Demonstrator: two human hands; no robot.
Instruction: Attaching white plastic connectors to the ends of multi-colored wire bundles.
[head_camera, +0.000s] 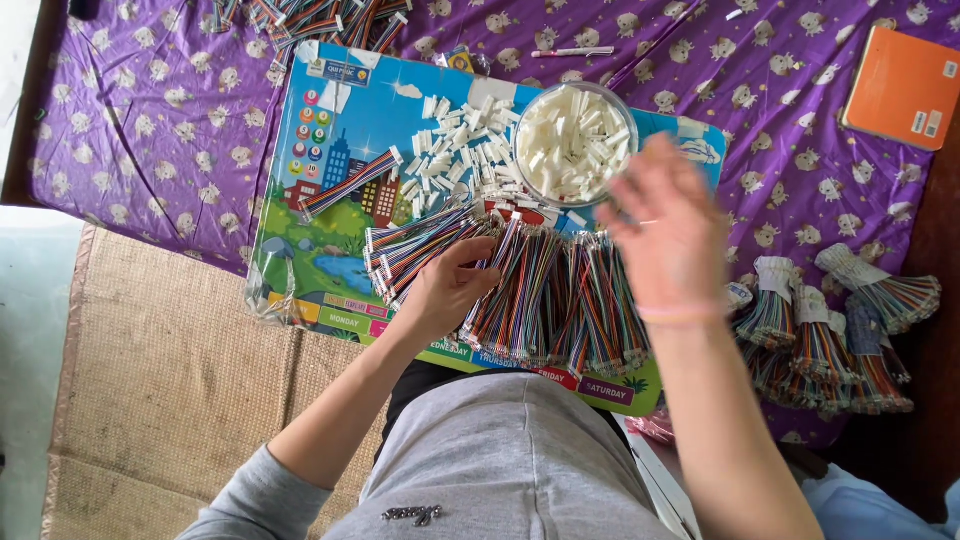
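The wires (520, 290) lie in a fanned heap on the board (300, 240), right under and just ahead of your left fingers (478, 262); their long axis runs roughly away from you, white plug ends at the far side. Your left hand (445, 290) rests on the left part of the heap, fingers curled down into the strands, seemingly gripping a bunch, though the strands hide the fingertips. Your right hand (665, 235) hovers above the right part of the heap, blurred, fingers spread and loosely open, holding nothing that can be made out. The bowl (528, 172) of white connectors (572, 140) sits just beyond those right fingers, so your right hand is the nearer one to it, while the left is the one in touch with the wires. Loose connectors (455, 150) lie scattered left of the bowl, beyond your left fingers, and one flat ribbon (350, 183) lies apart, farther left, slanting on the board. To the right of your right wrist, off the board, tied bundles (830, 320) of wires lie on the purple cloth (150, 130). An orange book (905, 85) sits far right and beyond, and a woven mat (170, 380) lies on the near left.
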